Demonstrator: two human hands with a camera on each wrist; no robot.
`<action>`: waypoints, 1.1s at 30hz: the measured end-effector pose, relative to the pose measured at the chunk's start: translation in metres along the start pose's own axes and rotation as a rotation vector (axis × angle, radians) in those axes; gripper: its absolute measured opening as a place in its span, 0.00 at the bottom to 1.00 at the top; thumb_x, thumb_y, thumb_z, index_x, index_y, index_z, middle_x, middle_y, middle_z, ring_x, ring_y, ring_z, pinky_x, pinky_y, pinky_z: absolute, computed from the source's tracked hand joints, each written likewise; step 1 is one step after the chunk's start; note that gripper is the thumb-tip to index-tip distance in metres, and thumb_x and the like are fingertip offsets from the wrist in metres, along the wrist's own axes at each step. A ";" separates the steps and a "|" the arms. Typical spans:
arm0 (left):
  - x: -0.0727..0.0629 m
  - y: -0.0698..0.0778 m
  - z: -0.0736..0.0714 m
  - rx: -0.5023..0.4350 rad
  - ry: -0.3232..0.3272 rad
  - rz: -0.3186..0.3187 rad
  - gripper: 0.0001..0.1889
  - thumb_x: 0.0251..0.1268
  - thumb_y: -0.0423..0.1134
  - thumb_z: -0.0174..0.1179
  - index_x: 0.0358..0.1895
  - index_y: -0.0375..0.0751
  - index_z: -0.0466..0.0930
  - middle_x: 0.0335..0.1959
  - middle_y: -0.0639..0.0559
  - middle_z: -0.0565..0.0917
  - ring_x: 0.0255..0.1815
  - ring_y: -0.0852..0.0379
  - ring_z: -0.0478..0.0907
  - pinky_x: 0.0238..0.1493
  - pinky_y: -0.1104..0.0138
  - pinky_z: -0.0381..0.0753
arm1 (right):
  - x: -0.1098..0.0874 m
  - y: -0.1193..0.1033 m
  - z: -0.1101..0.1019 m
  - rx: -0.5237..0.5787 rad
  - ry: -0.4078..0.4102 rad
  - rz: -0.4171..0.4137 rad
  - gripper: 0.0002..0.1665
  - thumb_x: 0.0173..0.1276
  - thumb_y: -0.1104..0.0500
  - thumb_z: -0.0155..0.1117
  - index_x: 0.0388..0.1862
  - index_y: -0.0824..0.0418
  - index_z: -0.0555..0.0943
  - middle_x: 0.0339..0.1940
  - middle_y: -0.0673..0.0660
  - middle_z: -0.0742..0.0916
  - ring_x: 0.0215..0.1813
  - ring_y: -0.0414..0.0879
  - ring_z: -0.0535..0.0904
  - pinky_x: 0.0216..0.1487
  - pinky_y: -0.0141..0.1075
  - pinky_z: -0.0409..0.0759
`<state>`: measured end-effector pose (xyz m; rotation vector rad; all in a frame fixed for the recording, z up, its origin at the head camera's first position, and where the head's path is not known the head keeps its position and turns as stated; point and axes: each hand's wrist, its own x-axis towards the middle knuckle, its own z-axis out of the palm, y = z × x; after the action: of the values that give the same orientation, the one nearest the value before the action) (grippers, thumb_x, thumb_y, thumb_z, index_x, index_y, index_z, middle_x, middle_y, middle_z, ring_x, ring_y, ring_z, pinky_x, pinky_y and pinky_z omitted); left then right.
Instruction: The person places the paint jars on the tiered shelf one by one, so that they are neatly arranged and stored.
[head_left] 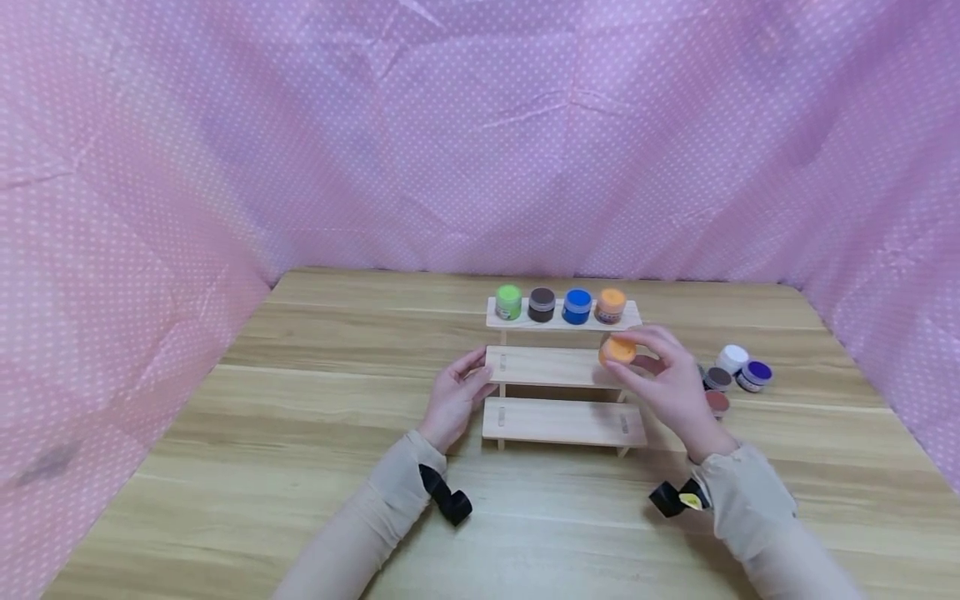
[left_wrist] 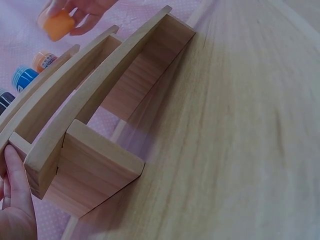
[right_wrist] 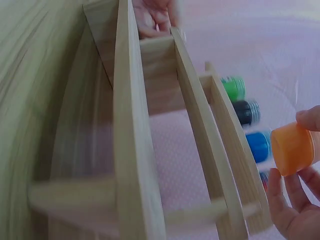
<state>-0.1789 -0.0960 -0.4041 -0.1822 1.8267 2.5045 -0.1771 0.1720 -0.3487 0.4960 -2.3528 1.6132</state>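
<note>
The right hand (head_left: 663, 379) pinches an orange jar (head_left: 619, 351) between thumb and fingers, holding it in the air over the right end of the rack's middle shelf (head_left: 551, 366). The jar is squat, round and bright orange. The left hand (head_left: 453, 398) grips that shelf's left end. Four jars (head_left: 577, 307) line the top shelf (head_left: 522, 322): green, dark, blue, orange
</note>
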 end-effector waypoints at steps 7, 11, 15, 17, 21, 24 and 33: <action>-0.002 -0.001 0.002 -0.001 0.006 0.005 0.23 0.66 0.23 0.50 0.65 0.26 0.64 0.48 0.46 0.73 0.40 0.64 0.78 0.44 0.72 0.83 | 0.008 -0.006 0.018 0.036 -0.069 -0.001 0.20 0.60 0.64 0.69 0.52 0.67 0.79 0.50 0.49 0.76 0.50 0.32 0.75 0.51 0.20 0.77; -0.002 -0.002 0.001 0.007 0.016 0.000 0.23 0.67 0.23 0.50 0.65 0.27 0.64 0.49 0.45 0.73 0.40 0.64 0.78 0.44 0.72 0.83 | 0.012 -0.008 0.028 0.060 -0.096 -0.020 0.19 0.60 0.64 0.69 0.51 0.66 0.80 0.50 0.52 0.77 0.50 0.34 0.75 0.52 0.21 0.77; -0.002 -0.002 0.001 0.016 0.015 0.005 0.23 0.67 0.24 0.50 0.65 0.27 0.64 0.49 0.44 0.73 0.40 0.64 0.77 0.44 0.72 0.83 | 0.014 -0.010 0.040 0.071 -0.117 -0.041 0.20 0.59 0.65 0.69 0.51 0.66 0.80 0.49 0.56 0.78 0.49 0.34 0.75 0.52 0.22 0.78; -0.003 -0.002 0.001 0.010 0.010 0.003 0.23 0.67 0.24 0.50 0.66 0.27 0.64 0.50 0.44 0.73 0.40 0.64 0.78 0.44 0.72 0.83 | 0.015 -0.010 0.045 0.088 -0.122 -0.048 0.21 0.58 0.67 0.70 0.51 0.67 0.80 0.49 0.57 0.78 0.48 0.34 0.75 0.51 0.22 0.78; -0.004 -0.002 0.001 0.012 -0.008 0.007 0.24 0.67 0.23 0.49 0.66 0.26 0.62 0.50 0.44 0.73 0.40 0.65 0.78 0.45 0.73 0.82 | 0.017 -0.011 0.057 0.117 -0.131 -0.078 0.21 0.56 0.69 0.70 0.51 0.69 0.80 0.48 0.60 0.79 0.47 0.34 0.76 0.51 0.23 0.79; -0.004 -0.003 0.001 0.008 -0.012 0.005 0.24 0.67 0.23 0.49 0.66 0.26 0.62 0.50 0.45 0.73 0.40 0.65 0.78 0.45 0.74 0.82 | 0.019 -0.010 0.066 0.103 -0.134 -0.118 0.21 0.55 0.69 0.71 0.50 0.68 0.80 0.46 0.60 0.80 0.46 0.34 0.75 0.50 0.25 0.80; -0.002 0.000 0.001 0.006 -0.016 0.017 0.23 0.67 0.23 0.49 0.65 0.24 0.63 0.49 0.45 0.73 0.39 0.66 0.77 0.42 0.76 0.82 | 0.025 -0.016 0.086 0.054 -0.150 -0.124 0.21 0.55 0.65 0.72 0.50 0.64 0.82 0.46 0.57 0.82 0.47 0.42 0.76 0.47 0.29 0.82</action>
<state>-0.1767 -0.0952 -0.4038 -0.1473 1.8374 2.5036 -0.1941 0.0833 -0.3559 0.7830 -2.3358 1.6384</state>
